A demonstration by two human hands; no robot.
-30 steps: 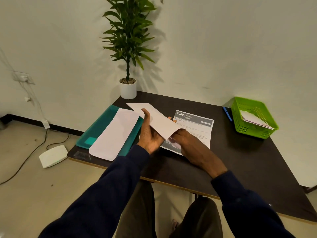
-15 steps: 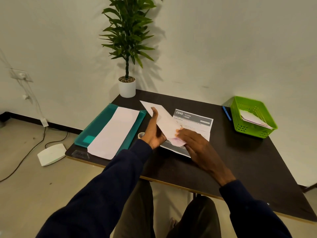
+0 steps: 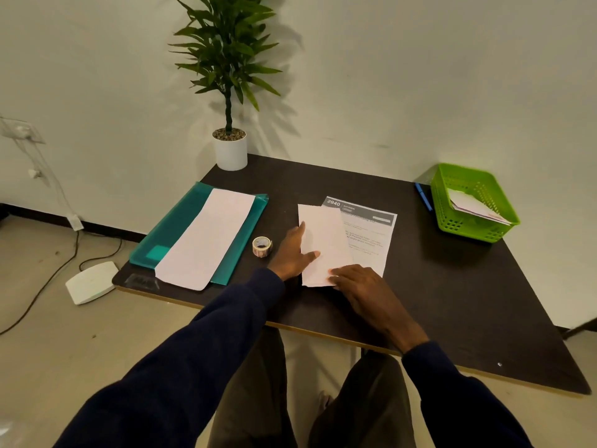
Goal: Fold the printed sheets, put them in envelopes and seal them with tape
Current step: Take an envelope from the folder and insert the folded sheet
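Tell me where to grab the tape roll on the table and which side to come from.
Pinch the tape roll across its outer wall, coming from above. It seems to lie flat on the table, hole up, so the curved wall is exposed all round. The left hand, pressing the envelope, lies just to its right and is the nearer one.

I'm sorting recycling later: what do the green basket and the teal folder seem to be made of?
Green basket: probably moulded plastic, matte; lattice walls in one uniform bright colour.
Teal folder: likely thin glossy plastic sheet; it looks translucent, with sheen along its edges.
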